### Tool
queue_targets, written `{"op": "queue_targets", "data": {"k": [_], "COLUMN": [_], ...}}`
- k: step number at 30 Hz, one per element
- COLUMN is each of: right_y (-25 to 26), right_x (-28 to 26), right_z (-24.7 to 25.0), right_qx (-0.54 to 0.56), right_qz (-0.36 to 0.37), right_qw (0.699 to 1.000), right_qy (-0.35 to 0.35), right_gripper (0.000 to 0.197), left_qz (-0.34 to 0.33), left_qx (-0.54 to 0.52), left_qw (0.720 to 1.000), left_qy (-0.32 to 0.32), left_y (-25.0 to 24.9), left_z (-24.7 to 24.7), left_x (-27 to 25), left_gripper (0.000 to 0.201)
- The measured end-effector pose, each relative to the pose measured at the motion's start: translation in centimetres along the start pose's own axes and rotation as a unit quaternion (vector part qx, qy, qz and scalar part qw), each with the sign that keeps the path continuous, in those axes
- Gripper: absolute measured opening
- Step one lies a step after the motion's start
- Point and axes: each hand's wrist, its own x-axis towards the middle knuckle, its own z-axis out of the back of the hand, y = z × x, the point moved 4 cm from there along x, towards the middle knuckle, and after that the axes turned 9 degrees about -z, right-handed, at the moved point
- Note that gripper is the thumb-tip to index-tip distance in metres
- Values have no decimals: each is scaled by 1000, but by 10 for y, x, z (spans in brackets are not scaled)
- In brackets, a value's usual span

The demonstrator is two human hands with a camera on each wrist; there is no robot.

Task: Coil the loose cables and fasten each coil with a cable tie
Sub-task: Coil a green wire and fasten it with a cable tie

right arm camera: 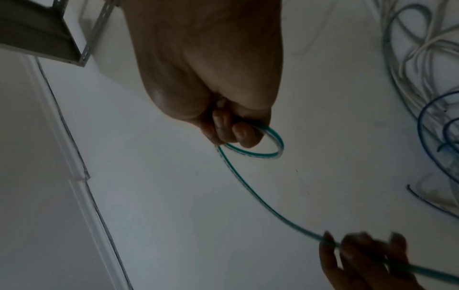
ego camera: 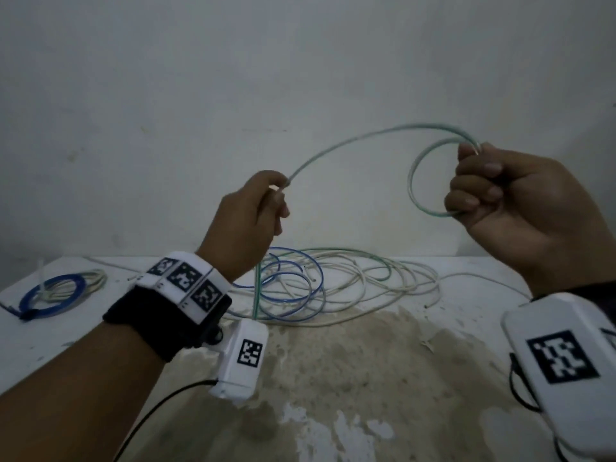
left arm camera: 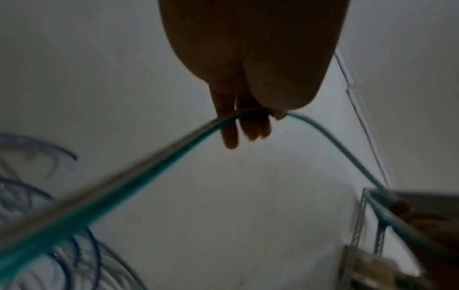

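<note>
A green-and-white cable [ego camera: 350, 141] arcs in the air between my two hands. My right hand [ego camera: 506, 201] grips a small loop of it [ego camera: 420, 181], seen close in the right wrist view as the loop [right arm camera: 268, 151] held in curled fingers [right arm camera: 228, 127]. My left hand [ego camera: 253, 211] pinches the cable [left arm camera: 174, 149] further along, between thumb and fingers [left arm camera: 238, 125]. From there the cable drops to a loose tangle of white, blue and green cables [ego camera: 333, 281] on the table [ego camera: 333, 378].
A blue coil bound with a cable tie [ego camera: 53, 291] lies at the table's far left, with a whitish coil [ego camera: 93, 278] beside it. A plain wall [ego camera: 300, 78] stands behind. A metal shelf frame [right arm camera: 44, 31] shows in the right wrist view.
</note>
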Motion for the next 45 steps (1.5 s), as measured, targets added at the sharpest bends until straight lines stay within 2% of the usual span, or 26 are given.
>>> {"op": "queue_targets", "data": {"k": [3, 6, 10, 14, 18, 20, 23, 25, 27, 29, 33, 35, 37, 45], "right_y": [-2, -12, -33, -46, -55, -58, -66, -76, -88, -101, -123, -130, -136, -146], "right_x": [6, 15, 26, 29, 30, 31, 34, 36, 38, 39, 36, 34, 33, 36], "right_z": [-13, -21, -24, -18, -6, -1, 6, 11, 14, 18, 19, 17, 12, 0], "right_qx": [-9, -2, 7, 17, 35, 45, 62, 78, 87, 86, 73, 60, 55, 92], "right_qz": [0, -18, -60, -95, -116, -121, -135, -148, -162, -176, -201, -210, -216, -205], "right_qw": [1000, 1000, 998, 995, 992, 991, 989, 986, 982, 978, 973, 973, 972, 972], "right_qy": [13, 2, -16, -27, -28, -18, -15, -27, -47, -67, -83, -80, -74, -63], "right_gripper": [11, 20, 24, 18, 16, 16, 13, 18, 22, 24, 27, 27, 27, 26], "left_qz": [37, 3, -2, -42, -134, -157, -138, -85, 31, 146, 309, 345, 355, 350], "left_qx": [-12, 22, 5, 112, 179, 215, 207, 146, 51, -38, -204, -242, -257, -263], "left_qw": [996, 988, 965, 927, 928, 928, 936, 958, 975, 969, 926, 906, 899, 895], "left_qy": [76, 155, 262, 357, 297, 260, 248, 232, 213, 195, 71, 34, 26, 87], "left_y": [-7, -8, -1, 8, 5, 10, 20, 24, 27, 27, 28, 24, 20, 0], "left_z": [-13, -27, -41, -45, -32, -27, -23, -21, -20, -22, -23, -22, -22, -30], "left_x": [0, -19, -42, -59, -62, -61, -64, -68, -71, -73, -79, -79, -77, -79], "left_gripper": [21, 36, 26, 26, 9, 17, 37, 47, 38, 23, 33, 30, 28, 15]}}
